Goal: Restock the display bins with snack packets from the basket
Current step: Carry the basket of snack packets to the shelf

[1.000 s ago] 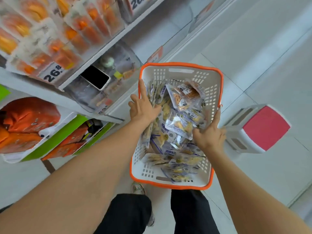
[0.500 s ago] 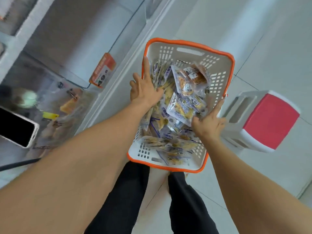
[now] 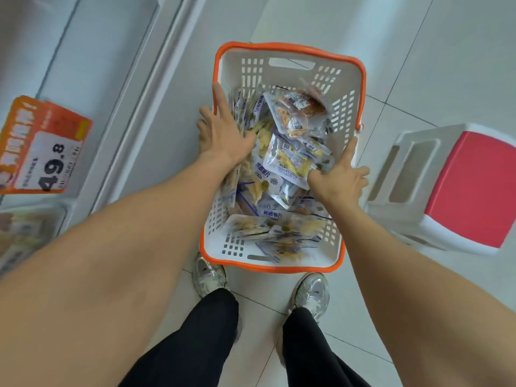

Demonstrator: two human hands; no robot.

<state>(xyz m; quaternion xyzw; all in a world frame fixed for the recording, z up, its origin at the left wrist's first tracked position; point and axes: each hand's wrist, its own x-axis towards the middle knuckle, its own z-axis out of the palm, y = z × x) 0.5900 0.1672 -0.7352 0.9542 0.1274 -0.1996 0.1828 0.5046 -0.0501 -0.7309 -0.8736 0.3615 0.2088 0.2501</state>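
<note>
Head view. The basket (image 3: 290, 48), white with an orange rim, stands on the tiled floor (image 3: 418, 65) just ahead of the person's shoes (image 3: 209, 275). It is more than half full of snack packets (image 3: 287, 160), heaped loosely and leaning against its left wall. This is the stock to be moved, and none of it has left the basket.

The left hand (image 3: 226, 132) is at the basket's left wall, fingers (image 3: 219, 97) spread and mostly straight, the thumb dipping toward the leaning packets. The right hand (image 3: 339, 177) is at the basket's right wall. One finger points up along that wall and the thumb is laid on the heap. Neither hand is visibly closed round a packet, though the palms are hidden. The heap lies between the two hands, so they look set to press it together and lift a double handful instead of single packets.

A white stool with a red top (image 3: 460, 191) stands just right of the basket, probably a seat for low shelves. Well left of the basket an orange price tag (image 3: 42, 146) reading 49.8 hangs on the shelf front. Below it is a blurred bin (image 3: 28, 233). Its contents cannot be made out.
</note>
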